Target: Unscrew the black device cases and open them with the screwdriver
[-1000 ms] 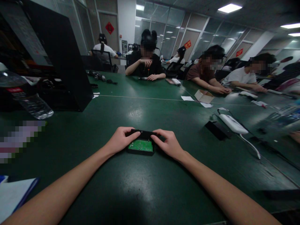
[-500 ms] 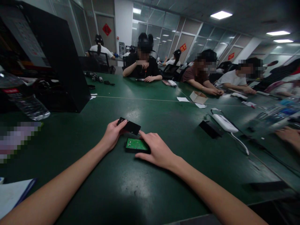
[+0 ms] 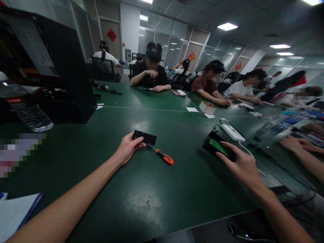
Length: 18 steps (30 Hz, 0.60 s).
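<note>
My left hand (image 3: 130, 146) pinches a thin, flat black cover plate (image 3: 149, 137) by its left end, just above the green table. Below the plate lies a screwdriver (image 3: 165, 157) with an orange and black handle, its shaft tip near my left fingertips. Over to the right, my right hand (image 3: 240, 163) grips a black case with a green circuit board (image 3: 215, 145) between thumb and fingers, slightly blurred. The case is close beside the white power strip (image 3: 233, 132). Whether the black part at its far edge belongs to it, I cannot tell.
A water bottle (image 3: 27, 109) and a black computer case (image 3: 68, 71) stand at the left. Papers (image 3: 17, 214) lie at the near left. An open small box (image 3: 207, 107) sits farther back. Another person's hands (image 3: 293, 145) rest at the right; cables run along there.
My right hand has carried the case with the circuit board from the middle to the right. The screwdriver now shows on the table. My left hand still holds the cover plate.
</note>
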Available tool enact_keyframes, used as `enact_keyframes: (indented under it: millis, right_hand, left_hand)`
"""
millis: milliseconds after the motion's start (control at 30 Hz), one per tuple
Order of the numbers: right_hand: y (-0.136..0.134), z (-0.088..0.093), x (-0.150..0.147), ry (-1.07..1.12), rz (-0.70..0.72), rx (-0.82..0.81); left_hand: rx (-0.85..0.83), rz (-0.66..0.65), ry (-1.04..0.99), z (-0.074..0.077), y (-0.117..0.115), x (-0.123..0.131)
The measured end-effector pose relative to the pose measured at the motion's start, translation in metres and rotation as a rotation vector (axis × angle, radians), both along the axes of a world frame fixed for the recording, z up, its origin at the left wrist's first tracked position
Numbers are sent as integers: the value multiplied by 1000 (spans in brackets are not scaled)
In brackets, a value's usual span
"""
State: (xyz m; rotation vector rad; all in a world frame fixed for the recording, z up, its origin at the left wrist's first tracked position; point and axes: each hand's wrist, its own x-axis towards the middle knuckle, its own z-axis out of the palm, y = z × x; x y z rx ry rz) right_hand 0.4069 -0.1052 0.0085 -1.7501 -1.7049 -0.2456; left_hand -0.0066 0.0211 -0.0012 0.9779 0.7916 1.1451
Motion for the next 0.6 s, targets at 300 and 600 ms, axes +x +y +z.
enact_keyframes:
  millis: [300, 600]
  right_hand:
    - [-8, -39, 120, -78, -275, -104]
    - [43, 23, -81, 345, 322, -156]
  left_hand:
    - [0, -17, 5, -2, 0, 0]
    - [113, -126, 141, -1, -14, 8]
